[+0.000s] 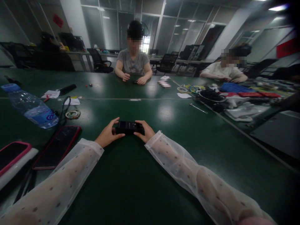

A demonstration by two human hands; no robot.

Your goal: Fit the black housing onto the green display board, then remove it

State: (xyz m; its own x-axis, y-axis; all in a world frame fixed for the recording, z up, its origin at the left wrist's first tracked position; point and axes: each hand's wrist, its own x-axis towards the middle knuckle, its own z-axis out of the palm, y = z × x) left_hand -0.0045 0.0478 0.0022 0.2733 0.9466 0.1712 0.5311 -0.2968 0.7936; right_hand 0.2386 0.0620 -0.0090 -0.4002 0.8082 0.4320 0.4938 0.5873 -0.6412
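Observation:
A small black box-shaped device with a dark screen at its left part lies on the green table in front of me. My left hand grips its left end, thumb on the near side and fingers on the far side. Around the right end, my right hand closes in the same manner. Sheer dotted sleeves cover both forearms. Left of my left hand lies a dark-screened phone with a red edge.
A water bottle leans at the left, near a coiled ring and a pink-edged phone. A wrench lies to the right, before piled cables and bags. One person sits opposite, another at far right.

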